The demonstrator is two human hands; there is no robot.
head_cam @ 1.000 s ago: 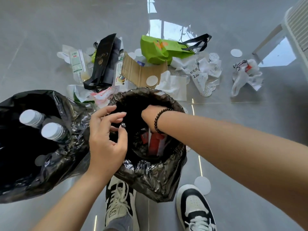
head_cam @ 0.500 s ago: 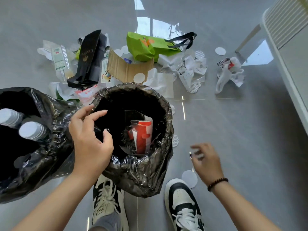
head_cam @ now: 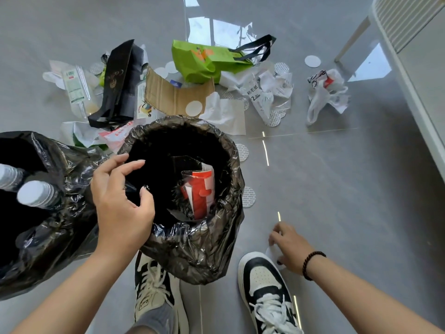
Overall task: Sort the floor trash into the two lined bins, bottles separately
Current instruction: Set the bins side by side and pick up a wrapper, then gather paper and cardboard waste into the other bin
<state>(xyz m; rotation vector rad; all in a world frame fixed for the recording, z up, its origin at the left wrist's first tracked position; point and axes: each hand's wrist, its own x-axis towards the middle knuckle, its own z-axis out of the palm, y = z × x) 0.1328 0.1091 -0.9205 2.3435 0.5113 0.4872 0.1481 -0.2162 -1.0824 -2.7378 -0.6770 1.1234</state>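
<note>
Between my feet stands a bin with a black liner (head_cam: 237, 179); a red and white carton (head_cam: 201, 191) lies inside it. My left hand (head_cam: 120, 203) grips the liner's left rim, thumb inside. A second black-lined bin (head_cam: 60, 232) at the left holds two clear bottles with white caps (head_cam: 36, 194). My right hand (head_cam: 289, 247) is down on the floor beside my right shoe (head_cam: 265, 285), with fingers and thumb curled round a white paper disc (head_cam: 271, 252) that it mostly hides.
Beyond the bins the floor is littered: a green bag (head_cam: 204, 61), a black bag (head_cam: 120, 80), cardboard (head_cam: 173, 95), crumpled white wrappers (head_cam: 265, 92), a white plastic bag (head_cam: 325, 95) and several white discs (head_cam: 248, 196). White furniture (head_cam: 409, 68) stands at the right.
My right hand left the middle bin, where the red and white carton now lies, swung right and dropped to the floor onto the white disc. My left hand stayed at the liner rim.
</note>
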